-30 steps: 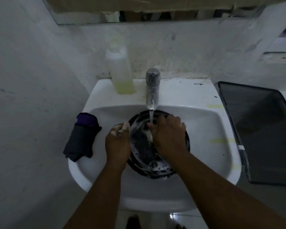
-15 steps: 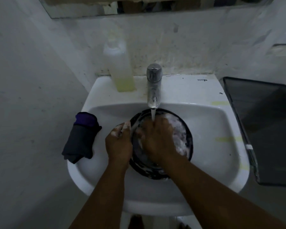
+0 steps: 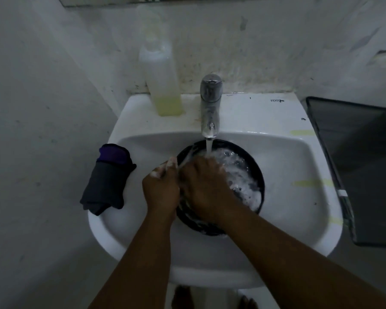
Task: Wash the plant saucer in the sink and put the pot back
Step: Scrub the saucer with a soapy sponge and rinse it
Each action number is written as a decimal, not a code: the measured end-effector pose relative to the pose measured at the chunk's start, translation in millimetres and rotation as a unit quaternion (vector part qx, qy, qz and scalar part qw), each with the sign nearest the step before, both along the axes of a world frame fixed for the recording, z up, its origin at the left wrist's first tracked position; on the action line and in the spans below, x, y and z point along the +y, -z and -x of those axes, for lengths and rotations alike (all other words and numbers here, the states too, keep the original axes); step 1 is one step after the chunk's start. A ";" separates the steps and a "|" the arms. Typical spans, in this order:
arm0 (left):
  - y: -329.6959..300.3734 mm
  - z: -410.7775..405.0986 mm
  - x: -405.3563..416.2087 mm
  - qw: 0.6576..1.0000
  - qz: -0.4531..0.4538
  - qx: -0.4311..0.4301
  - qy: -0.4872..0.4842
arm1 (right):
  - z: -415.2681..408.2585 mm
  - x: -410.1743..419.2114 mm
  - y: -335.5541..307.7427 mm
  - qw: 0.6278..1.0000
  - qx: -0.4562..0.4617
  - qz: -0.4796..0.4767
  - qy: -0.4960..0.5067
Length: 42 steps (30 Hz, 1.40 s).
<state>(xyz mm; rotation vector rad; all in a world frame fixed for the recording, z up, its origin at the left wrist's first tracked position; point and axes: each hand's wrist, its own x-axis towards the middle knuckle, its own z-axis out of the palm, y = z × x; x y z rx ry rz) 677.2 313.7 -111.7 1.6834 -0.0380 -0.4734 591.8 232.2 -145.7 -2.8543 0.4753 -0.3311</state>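
Saucer: the black round plant saucer [image 3: 253, 175] lies in the bowl of the white sink [image 3: 283, 166], under the tap, its floor covered with white suds on the right half.
Left hand: the left hand [image 3: 161, 188] sits at the saucer's left rim, fingers curled over the edge and gripping it; soap foam clings to the knuckles and fingertips.
Right hand: the right hand [image 3: 206, 188] lies palm down inside the saucer, on its left and middle part, just beside the left hand and touching it at the thumb side. Its fingers bend down against the saucer's floor; whether they hold a cloth or sponge cannot be told.
Water: a thin stream [image 3: 209, 148] falls from the chrome tap [image 3: 210, 105] onto the far edge of the right hand.
Hidden: the hands and forearms cover the saucer's left and near parts; the fingertips of the right hand are out of sight under the palm.
Soap bottle: a pale bottle [image 3: 162, 70] with yellow-green liquid at the bottom stands on the sink's far ledge, left of the tap.
Cloth: a dark rolled cloth [image 3: 108, 177] with a purple end rests on the sink's left rim.
Right side: a dark flat tray-like thing [image 3: 366, 170] is cut off by the picture's edge; the dim light makes it hard to identify.
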 end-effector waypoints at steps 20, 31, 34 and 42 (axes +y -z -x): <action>-0.7 -3.9 0.1 0.998 0.023 0.057 -0.017 | 37.6 -45.8 -7.2 0.997 0.014 -0.014 0.077; -0.4 -4.4 -1.5 0.998 0.016 0.065 -0.020 | 31.8 -27.7 -1.7 0.996 -0.040 -0.022 -0.073; -2.0 0.8 -3.4 0.998 0.015 0.064 -0.010 | 18.2 -49.1 -7.6 0.997 -0.013 -0.012 0.076; -1.6 -5.8 -3.3 0.997 0.023 0.074 -0.020 | 35.8 -8.6 -10.7 0.996 -0.010 -0.019 -0.087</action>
